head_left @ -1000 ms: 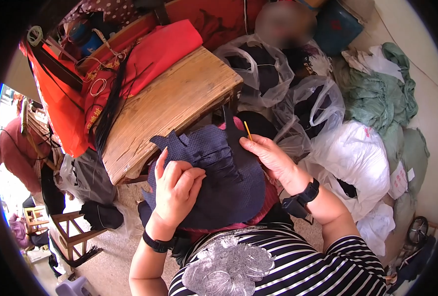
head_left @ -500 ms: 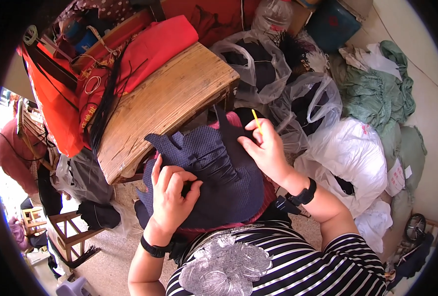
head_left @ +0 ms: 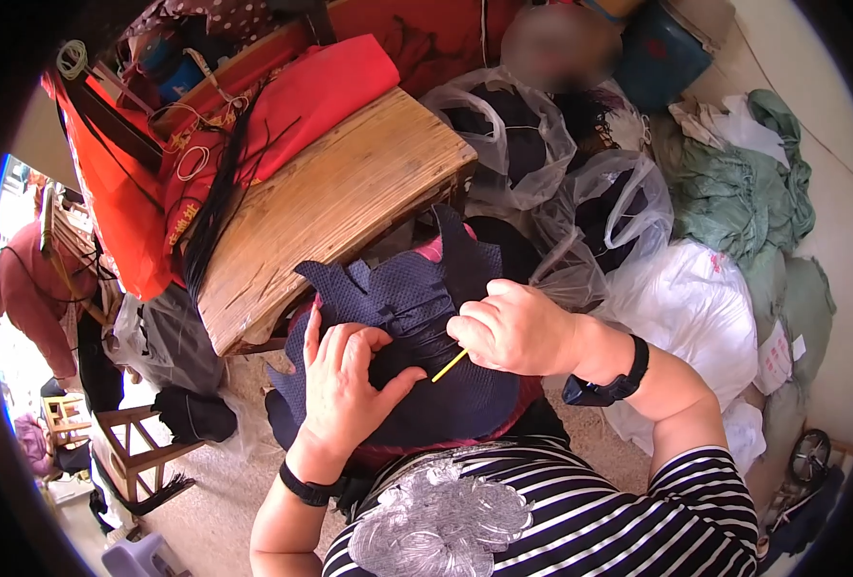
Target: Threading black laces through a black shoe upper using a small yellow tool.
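Head view: I log the bare left hand (head_left: 345, 385), forearm cut off below, loosely spread over dark navy, dimpled fabric (head_left: 417, 317), hiding part of it. Fabric lies before a black-and-white striped shirt (head_left: 590, 505). Thin yellow stick (head_left: 451, 365): tip near left thumb, contact unclear. Bare right hand (head_left: 523, 332) pinches it, concealing its upper end.

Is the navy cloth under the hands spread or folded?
Mostly spread: the navy cloth lies broad, its curved lower edge showing, though creases bunch between left hand and right hand.
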`<state>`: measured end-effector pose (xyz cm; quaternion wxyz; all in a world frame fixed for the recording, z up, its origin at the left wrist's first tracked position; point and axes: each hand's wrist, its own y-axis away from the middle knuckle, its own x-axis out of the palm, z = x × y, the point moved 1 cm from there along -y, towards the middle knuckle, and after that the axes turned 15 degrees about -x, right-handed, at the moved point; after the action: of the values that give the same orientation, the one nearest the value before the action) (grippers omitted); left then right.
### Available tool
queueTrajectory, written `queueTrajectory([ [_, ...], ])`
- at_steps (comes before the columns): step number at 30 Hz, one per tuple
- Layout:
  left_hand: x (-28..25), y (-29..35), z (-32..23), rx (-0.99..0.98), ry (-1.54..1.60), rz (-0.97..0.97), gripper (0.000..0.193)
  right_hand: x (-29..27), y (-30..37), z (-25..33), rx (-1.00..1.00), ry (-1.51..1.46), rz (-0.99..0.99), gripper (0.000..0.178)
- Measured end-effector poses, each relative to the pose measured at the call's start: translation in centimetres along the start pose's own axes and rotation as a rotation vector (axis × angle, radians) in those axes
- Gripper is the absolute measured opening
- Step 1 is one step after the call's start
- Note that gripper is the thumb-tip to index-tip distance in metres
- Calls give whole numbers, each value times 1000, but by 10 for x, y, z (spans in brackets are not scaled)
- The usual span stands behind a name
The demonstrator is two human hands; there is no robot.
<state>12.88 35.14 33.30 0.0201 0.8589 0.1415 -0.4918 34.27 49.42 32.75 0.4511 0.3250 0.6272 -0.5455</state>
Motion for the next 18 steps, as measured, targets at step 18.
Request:
queueTrajectory([
  [18, 3, 8, 0, 194, 124, -71, 24, 36, 42, -1, 1139, -907, -522, 34],
])
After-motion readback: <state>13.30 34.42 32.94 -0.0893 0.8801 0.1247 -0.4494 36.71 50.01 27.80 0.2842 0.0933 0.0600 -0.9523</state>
